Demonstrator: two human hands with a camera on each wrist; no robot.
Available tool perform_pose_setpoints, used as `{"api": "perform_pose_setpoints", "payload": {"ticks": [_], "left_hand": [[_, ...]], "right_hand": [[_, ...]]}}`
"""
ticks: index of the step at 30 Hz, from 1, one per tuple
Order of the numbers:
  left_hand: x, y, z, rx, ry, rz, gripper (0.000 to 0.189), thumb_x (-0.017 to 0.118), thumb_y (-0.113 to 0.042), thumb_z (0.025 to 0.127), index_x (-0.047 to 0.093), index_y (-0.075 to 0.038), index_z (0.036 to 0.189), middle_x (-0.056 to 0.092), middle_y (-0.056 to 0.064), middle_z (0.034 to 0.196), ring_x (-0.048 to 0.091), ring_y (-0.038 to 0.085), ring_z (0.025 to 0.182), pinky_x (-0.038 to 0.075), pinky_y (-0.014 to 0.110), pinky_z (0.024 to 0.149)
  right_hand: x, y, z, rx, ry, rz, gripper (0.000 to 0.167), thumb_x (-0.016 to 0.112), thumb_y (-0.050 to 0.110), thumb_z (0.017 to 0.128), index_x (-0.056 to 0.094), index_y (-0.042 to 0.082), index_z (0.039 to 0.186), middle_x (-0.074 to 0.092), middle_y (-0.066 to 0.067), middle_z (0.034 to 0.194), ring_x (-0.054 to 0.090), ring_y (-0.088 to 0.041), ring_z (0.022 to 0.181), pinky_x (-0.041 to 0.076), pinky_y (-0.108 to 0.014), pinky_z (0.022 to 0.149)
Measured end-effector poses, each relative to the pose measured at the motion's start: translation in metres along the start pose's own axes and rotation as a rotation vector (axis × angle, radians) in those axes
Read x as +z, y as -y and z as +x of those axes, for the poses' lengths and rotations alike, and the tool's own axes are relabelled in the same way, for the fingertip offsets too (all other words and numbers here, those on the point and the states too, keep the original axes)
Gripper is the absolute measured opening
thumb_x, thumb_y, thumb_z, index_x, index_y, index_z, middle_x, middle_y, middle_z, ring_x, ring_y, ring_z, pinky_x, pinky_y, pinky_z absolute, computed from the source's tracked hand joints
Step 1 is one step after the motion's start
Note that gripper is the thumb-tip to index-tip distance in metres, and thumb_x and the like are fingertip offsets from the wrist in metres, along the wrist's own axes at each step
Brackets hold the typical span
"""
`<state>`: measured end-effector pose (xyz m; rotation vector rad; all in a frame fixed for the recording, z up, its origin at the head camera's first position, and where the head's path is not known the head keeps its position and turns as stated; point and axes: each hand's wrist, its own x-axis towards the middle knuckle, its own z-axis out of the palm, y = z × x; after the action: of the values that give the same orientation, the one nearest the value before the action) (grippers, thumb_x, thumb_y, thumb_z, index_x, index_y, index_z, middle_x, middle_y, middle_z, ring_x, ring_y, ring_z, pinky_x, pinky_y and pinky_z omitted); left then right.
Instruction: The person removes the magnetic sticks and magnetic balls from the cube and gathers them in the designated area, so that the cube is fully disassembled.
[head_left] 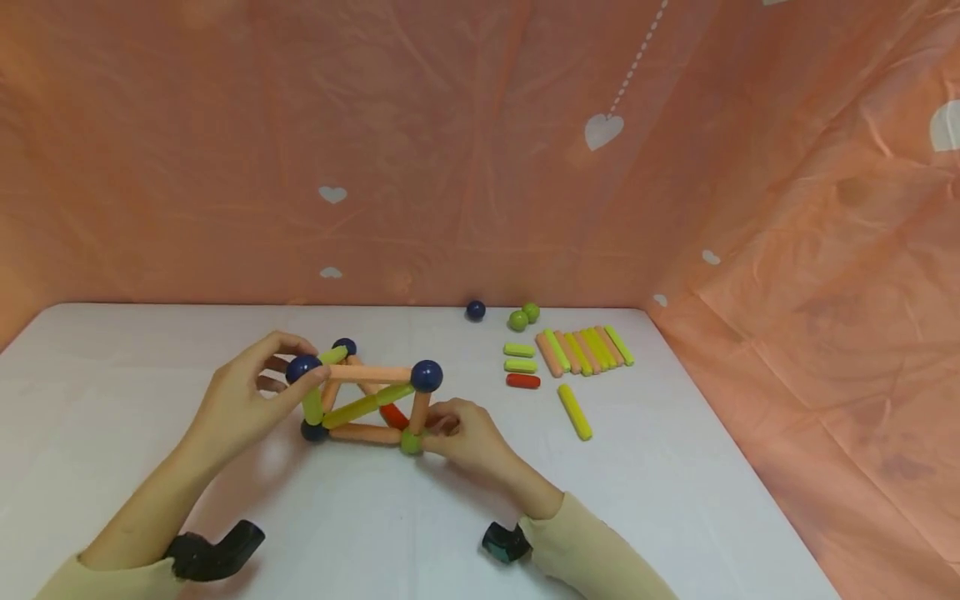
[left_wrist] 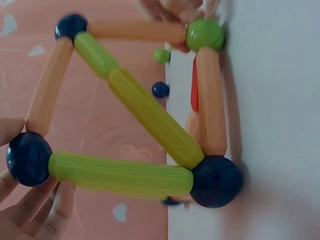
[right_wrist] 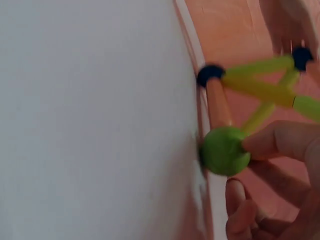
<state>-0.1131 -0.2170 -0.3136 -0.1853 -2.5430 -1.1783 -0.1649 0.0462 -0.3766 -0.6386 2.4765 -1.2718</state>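
A frame of magnetic sticks and balls stands on the white table, with orange, yellow and green sticks joined by dark blue balls. My left hand holds its upper left blue ball, thumb on one side and fingers on the other. At the lower right corner, the thumb and fingers of my right hand pinch a green ball. A yellow-and-green diagonal crosses the front face up to another blue ball. Part of a red stick shows behind the front face.
Right of the frame lies a row of orange, yellow and green sticks, with a lone yellow stick nearer. Two short green sticks and a red one lie beside the row. Loose balls, one blue and two green, sit near the back edge.
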Motion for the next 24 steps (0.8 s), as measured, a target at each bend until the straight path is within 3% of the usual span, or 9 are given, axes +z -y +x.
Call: {"api": "perform_pose_setpoints", "payload": {"ticks": [5,11,19,24], "left_hand": [[0.002,-0.008,-0.012,-0.014,0.028,0.006,0.024,0.072,-0.032,0.087,0.069,-0.020,0.107,0.068,0.005,0.106,0.055,0.001,0.086,0.050,0.017,0.067],[0.002,-0.015,-0.014,-0.060,0.069,0.004,0.026,0.073,-0.035,0.085,0.072,-0.020,0.106,0.069,0.007,0.102,0.060,0.016,0.083,0.051,0.020,0.068],[0.002,-0.012,-0.014,-0.027,0.038,-0.001,0.022,0.073,-0.033,0.085,0.072,-0.023,0.105,0.070,0.002,0.103,0.054,-0.003,0.086,0.051,0.018,0.069],[0.003,-0.009,-0.013,-0.005,0.060,-0.024,0.021,0.072,-0.030,0.087,0.072,-0.023,0.106,0.070,0.000,0.104,0.053,-0.004,0.087,0.050,0.018,0.071]], "right_hand": [[-0.008,-0.010,0.006,-0.006,0.005,0.059,0.028,0.069,0.014,0.086,0.068,0.003,0.112,0.068,-0.010,0.102,0.057,-0.014,0.086,0.048,-0.021,0.073],[-0.012,-0.014,0.011,0.001,0.015,0.093,0.027,0.068,0.015,0.088,0.068,0.004,0.113,0.068,-0.011,0.102,0.057,-0.013,0.085,0.049,-0.020,0.069],[-0.011,-0.014,0.009,-0.019,0.031,0.098,0.028,0.066,0.011,0.088,0.066,0.002,0.114,0.068,-0.014,0.104,0.059,-0.014,0.086,0.051,-0.020,0.067],[-0.018,-0.010,0.007,-0.020,0.050,0.085,0.031,0.064,0.014,0.089,0.064,0.003,0.117,0.067,-0.013,0.109,0.060,-0.016,0.091,0.051,-0.021,0.073]]}}
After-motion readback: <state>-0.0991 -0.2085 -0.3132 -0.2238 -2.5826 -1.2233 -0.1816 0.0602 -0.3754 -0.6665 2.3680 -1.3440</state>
